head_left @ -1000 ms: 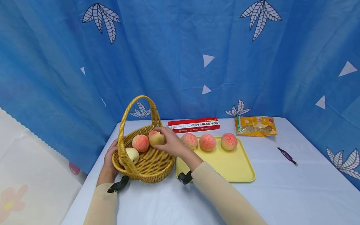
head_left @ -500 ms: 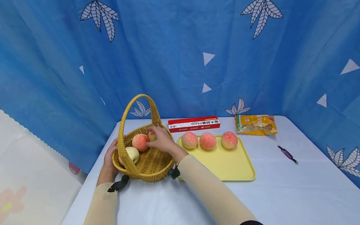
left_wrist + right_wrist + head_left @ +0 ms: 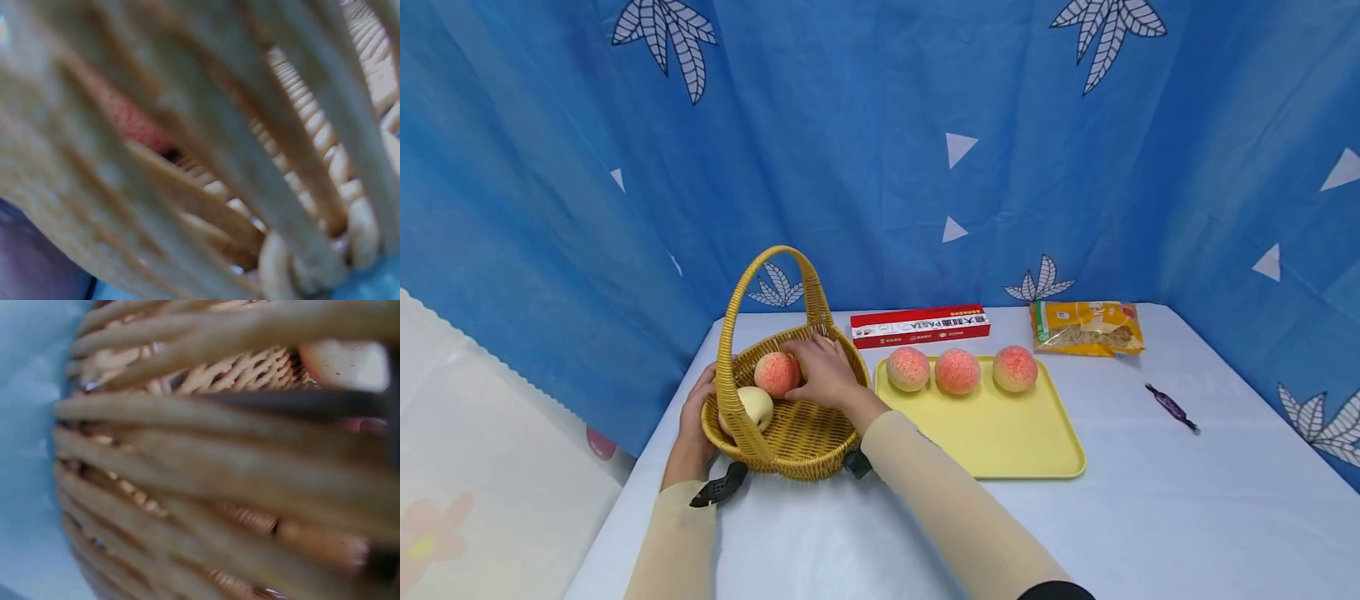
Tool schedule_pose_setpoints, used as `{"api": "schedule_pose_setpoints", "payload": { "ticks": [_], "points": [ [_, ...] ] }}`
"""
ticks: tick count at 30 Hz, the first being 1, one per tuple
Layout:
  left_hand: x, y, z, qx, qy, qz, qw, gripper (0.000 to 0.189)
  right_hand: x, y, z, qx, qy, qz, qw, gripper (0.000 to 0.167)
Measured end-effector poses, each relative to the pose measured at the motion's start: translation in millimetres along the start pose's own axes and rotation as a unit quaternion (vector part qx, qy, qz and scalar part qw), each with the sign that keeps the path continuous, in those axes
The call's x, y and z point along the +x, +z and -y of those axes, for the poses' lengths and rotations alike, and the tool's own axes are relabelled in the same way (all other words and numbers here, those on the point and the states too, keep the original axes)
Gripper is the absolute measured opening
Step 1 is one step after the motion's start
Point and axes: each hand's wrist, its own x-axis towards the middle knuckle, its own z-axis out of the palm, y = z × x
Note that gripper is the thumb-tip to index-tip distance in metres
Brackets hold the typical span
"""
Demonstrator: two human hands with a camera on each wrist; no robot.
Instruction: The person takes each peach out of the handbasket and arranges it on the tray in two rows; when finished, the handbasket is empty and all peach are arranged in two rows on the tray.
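My left hand (image 3: 694,417) grips the left rim of a woven wicker basket (image 3: 820,446) with a tall arched handle. My right hand (image 3: 829,371) is down inside the basket, its fingers and thumb around a peach that it almost wholly hides. Left of those fingers lies a pink-red peach (image 3: 777,374). A pale yellow round fruit (image 3: 757,406) sits lower, partly behind the handle. In the left wrist view, blurred basket strands (image 3: 219,144) fill most of the picture, with some red fruit (image 3: 128,115) showing through. The right wrist view shows the basket's side (image 3: 187,450) close up.
A yellow tray (image 3: 1000,442) stands right of the basket, with three pink peaches (image 3: 957,372) along its back edge. Behind are a red pasta box (image 3: 920,327) and a yellow bag of pasta (image 3: 1086,328). A purple wrapped candy (image 3: 1172,407) lies to the right.
My right hand has moved left and deeper into the basket, closing around the peach, which has gone from view behind it. My left hand stays on the rim. The head view has shifted slightly.
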Motion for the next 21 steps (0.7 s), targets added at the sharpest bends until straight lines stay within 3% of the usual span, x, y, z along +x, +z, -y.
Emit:
{"api": "schedule_pose_setpoints", "payload": {
  "ticks": [10, 21],
  "points": [
    [1.2, -0.3, 1.4, -0.009, 0.01, 0.01, 0.9999, 0.046, -0.5, 4.1, 1.6, -0.045, 0.006, 0.033, 0.9984, 0.088],
    [-2.1, 2.7, -0.1, -0.007, 0.019, 0.022, 0.9996, 0.045, -4.2, 2.5, 3.3, -0.066, 0.0, 0.026, 0.9975, 0.08]
  ]
}}
